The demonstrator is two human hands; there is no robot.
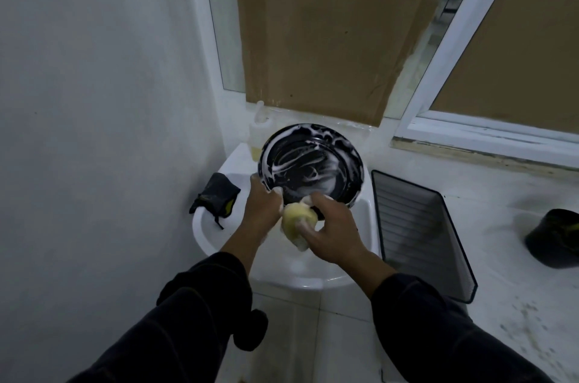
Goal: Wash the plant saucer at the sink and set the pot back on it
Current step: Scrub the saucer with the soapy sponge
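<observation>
The black round plant saucer (311, 163) is tilted up over the white sink (213, 235), its inside streaked with white soap foam. My left hand (264, 207) grips its lower left rim. My right hand (332, 232) holds a soapy yellow sponge (296, 221) at the saucer's lower edge. The black plant pot (554, 237) stands on the white counter at the far right, apart from the sink.
A dark cloth (217, 194) hangs over the sink's left rim. A soap bottle (258, 135) with yellow liquid stands behind the saucer. A black mesh tray (416, 232) lies right of the sink. Cardboard (326, 47) covers the window behind. A white wall closes the left.
</observation>
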